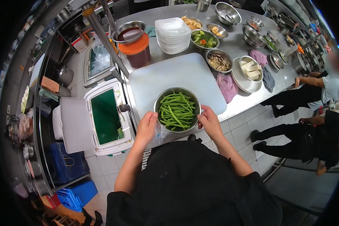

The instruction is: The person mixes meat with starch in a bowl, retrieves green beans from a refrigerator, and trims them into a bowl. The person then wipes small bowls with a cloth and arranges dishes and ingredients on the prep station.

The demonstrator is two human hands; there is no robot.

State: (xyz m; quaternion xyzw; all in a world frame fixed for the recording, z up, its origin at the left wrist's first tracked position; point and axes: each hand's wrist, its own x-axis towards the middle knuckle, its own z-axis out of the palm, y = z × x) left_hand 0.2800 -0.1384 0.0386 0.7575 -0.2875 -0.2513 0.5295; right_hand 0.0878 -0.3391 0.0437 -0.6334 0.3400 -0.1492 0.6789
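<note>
A metal bowl (195, 95) full of green beans (177, 110) is at the front edge of the white cutting board (169, 75). My left hand (148, 126) grips the bowl's left rim, and on the right side my right hand (209, 120) has its fingers closed on the rim. Some clear plastic (159, 135) shows beside my left hand, under the bowl. Behind the board are a stack of white square dishes (173, 32) and a red container with an orange lid (135, 51). Bowls of mushrooms (219, 62) and broccoli (204, 39) stand at its back right corner.
An open bin (107, 116) stands left of the counter. Right of the board lie a pink cloth (226, 87) and a white plate (246, 87) under a bowl of white blocks (251, 70). Two people (320, 90) stand at the right.
</note>
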